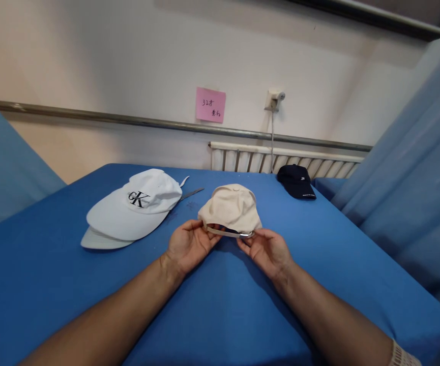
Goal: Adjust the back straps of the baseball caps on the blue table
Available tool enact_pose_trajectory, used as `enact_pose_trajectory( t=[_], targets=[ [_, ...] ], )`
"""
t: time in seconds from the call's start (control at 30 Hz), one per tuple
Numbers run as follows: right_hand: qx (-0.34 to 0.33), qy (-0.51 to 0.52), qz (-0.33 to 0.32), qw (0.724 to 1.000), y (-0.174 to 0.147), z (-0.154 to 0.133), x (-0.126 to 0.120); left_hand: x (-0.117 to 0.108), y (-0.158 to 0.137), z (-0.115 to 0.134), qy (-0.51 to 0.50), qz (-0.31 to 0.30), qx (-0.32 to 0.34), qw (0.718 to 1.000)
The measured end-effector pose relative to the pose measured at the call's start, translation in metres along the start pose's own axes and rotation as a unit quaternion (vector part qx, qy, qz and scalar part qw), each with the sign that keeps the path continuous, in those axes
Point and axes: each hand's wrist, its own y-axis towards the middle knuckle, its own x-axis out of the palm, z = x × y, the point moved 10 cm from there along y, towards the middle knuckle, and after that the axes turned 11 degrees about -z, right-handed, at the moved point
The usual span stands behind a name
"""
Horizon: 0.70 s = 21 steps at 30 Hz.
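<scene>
My two hands pinch a beige baseball cap (233, 206) by the back edge

I have the cap in front of me, near the middle of the blue cloth (220, 305), its back opening and adjusting strap (220, 232) turned toward me. My left hand (189, 246) is palm up, holding the left end of the back edge between thumb and fingers, with some fingertips reaching under the strap. My right hand (269, 249) grips the opposite corner the same way, thumb on top, close to the small metal buckle (246, 235). The crown stands up, softly creased, with a button at its top; I cannot tell whether the front of the cap rests on the cloth. A knitted-looking cuff (405, 356) shows on my right forearm.

To my left lies a white baseball cap (153, 190) with large dark letters on its front, its brim pointing left toward me. A second pale brim (105, 241) shows beneath that one, and a dark strip (192, 194) sticks out at the back. A dark baseball cap (295, 175) sits well apart at the far right, with small pale marks on its front and brim.

On the wall beyond, a pink note (210, 105) with handwriting hangs above a metal rail (128, 119). Right of it, a plug (281, 95) sits in a wall socket (269, 99), its cord (272, 134) dropping past a white radiator (258, 159). Blue curtains (406, 178) hang at both sides.
</scene>
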Motion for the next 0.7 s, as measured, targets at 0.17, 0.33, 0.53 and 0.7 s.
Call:
enact_pose_trajectory(
  t=[0.17,0.33,0.53,0.7],
  targets=[
    [0.014,-0.015,0.054,0.998,-0.002,0.000,-0.006,-0.017,0.005,-0.002,0.007,0.049,-0.008,0.999],
    [0.026,-0.077,0.105,0.991,0.001,0.005,-0.025,-0.032,0.008,-0.004,0.057,0.088,-0.023,0.994],
    [-0.135,-0.177,0.176,0.959,0.000,-0.035,-0.068,-0.057,-0.004,0.044,0.275,0.207,0.106,0.933],
    [-0.255,-0.256,0.199,0.911,-0.010,-0.068,-0.065,-0.042,-0.009,0.087,0.509,0.220,0.198,0.808]
  ],
)
